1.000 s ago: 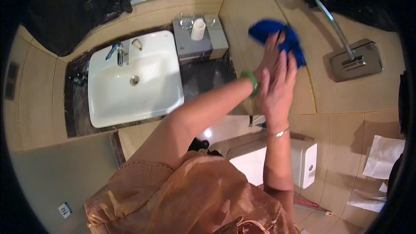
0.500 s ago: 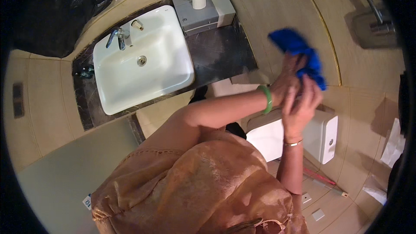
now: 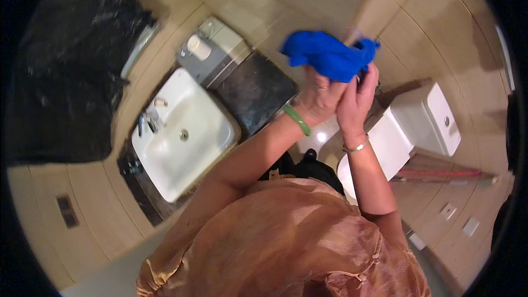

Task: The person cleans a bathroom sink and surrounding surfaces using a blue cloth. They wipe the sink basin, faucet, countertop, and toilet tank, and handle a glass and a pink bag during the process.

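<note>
A bright blue cloth [image 3: 327, 56] is bunched and hangs loosely over my hands, out in front of me. My left hand [image 3: 320, 100], with a green bangle on its wrist, grips the cloth from below. Pressed close beside it, my right hand [image 3: 356, 102] wears a thin bracelet and has its fingers closed at the cloth's right end. The cloth covers most of the fingertips of both hands. A blurred wall stands behind the cloth.
To the left, a white washbasin [image 3: 206, 143] with a chrome tap [image 3: 147, 123] is set in a dark stone counter [image 3: 256, 91]. A grey box [image 3: 217, 66] carries a white cup [image 3: 198, 48]. On the right is a white toilet [image 3: 393, 137], with a red stick [image 3: 440, 174] by the wall.
The view has turned, so the basin sits lower and the toilet shows more fully. Both hands and the cloth have shifted left in view, and the cloth now spreads wider above them.
</note>
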Demonstrator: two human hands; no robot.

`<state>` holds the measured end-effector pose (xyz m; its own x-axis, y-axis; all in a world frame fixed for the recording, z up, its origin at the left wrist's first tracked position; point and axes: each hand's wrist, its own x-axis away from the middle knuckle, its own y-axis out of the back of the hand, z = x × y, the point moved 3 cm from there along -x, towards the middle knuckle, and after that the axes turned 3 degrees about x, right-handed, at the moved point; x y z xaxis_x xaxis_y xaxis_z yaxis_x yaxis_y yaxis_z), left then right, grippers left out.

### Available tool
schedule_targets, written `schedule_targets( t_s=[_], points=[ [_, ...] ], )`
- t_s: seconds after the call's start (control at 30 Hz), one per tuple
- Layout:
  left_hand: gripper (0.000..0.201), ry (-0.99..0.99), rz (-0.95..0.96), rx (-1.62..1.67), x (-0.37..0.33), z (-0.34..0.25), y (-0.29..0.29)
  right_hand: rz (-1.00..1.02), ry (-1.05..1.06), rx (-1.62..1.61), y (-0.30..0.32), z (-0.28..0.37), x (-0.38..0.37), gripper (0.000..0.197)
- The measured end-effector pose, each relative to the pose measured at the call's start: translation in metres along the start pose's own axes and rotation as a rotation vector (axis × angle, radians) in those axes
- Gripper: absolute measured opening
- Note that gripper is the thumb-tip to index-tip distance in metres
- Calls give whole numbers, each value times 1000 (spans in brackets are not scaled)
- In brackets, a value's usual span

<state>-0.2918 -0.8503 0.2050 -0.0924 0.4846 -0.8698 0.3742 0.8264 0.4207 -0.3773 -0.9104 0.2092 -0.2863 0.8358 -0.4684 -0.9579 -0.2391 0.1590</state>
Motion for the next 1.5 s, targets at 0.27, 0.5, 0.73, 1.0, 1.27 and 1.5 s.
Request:
schedule_targets(
  t_s=[0.27,0.5,0.73,1.0,1.27,1.5],
  points=[
    [59,707,-186,452,-46,18,6,-260,336,-59,-9,47,-43,32],
    [67,270,300,-166,11,-17,24,-111,-35,-131,0,-16,-16,29],
    [60,262,-68,-142,-73,-9,64,-234,647,-146,-12,100,-93,52],
    [70,88,163,-227,-80,-40,40,-419,353,-99,-25,38,-117,68],
    [47,167,-36,119,-89,-39,79,-246,328,-107,-28,85,-62,73],
    [52,-23,164,39,-97,-46,71,-507,200,16,-16,17,-121,48]
  ],
)
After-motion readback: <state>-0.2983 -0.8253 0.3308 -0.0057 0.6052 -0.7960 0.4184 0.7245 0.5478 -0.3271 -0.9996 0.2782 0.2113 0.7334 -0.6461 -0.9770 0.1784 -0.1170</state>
